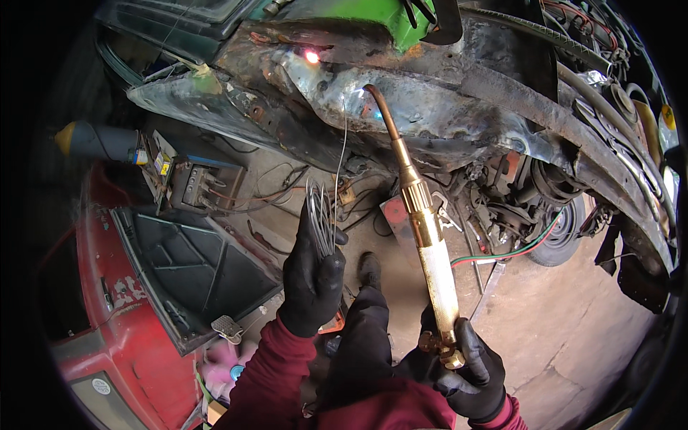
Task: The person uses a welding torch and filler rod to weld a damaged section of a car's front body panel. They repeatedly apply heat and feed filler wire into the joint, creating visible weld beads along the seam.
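My right hand [469,376], in a black glove, is closed round the lower end of a brass welding torch [436,265]. The torch points up and away, and its bent copper tip sits close to the bare metal body panel [326,82] of a car. A spot on that panel glows red-hot, left of the tip. My left hand [313,283], also gloved, grips a coil of welding wire [320,218]. One thin strand rises from the coil toward the panel near the torch tip.
A red car [136,344] stands at lower left, beside a dark detached panel [193,265]. Behind them are a welding machine [204,183] and a gas cylinder [93,140]. Red and green hoses [530,247] run from the torch past a wheel [559,233]. Cables lie on the floor.
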The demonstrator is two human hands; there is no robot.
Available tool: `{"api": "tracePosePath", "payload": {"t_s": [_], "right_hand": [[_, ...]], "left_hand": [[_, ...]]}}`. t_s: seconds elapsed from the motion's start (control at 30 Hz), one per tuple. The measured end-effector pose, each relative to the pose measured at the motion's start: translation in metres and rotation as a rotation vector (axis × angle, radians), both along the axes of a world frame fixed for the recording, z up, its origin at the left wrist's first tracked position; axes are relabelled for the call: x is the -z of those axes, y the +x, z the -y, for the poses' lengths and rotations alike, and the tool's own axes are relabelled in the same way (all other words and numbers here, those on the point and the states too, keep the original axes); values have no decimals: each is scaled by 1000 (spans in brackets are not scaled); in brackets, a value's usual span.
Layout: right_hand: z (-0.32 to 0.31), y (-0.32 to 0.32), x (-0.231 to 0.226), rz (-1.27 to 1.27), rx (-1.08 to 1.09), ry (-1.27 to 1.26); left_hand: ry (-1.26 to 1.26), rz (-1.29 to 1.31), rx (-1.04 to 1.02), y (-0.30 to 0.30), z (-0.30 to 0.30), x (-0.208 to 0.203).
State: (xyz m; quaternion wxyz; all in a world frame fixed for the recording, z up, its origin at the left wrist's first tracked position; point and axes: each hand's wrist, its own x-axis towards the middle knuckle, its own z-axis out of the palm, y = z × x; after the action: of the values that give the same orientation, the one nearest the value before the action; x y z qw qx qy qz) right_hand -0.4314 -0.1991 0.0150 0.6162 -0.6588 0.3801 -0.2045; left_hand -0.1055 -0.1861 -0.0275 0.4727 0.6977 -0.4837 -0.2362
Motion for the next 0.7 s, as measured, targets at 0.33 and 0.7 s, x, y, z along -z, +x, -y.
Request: {"api": "tracePosePath", "payload": {"t_s": [0.33,0.7], "right_hand": [[-2,19,9,49,26,-157],[4,20,-15,-10,27,-15]], "left_hand": [[-32,-56,-4,24,20,-6],[-61,20,10,28,28,-8]]}}
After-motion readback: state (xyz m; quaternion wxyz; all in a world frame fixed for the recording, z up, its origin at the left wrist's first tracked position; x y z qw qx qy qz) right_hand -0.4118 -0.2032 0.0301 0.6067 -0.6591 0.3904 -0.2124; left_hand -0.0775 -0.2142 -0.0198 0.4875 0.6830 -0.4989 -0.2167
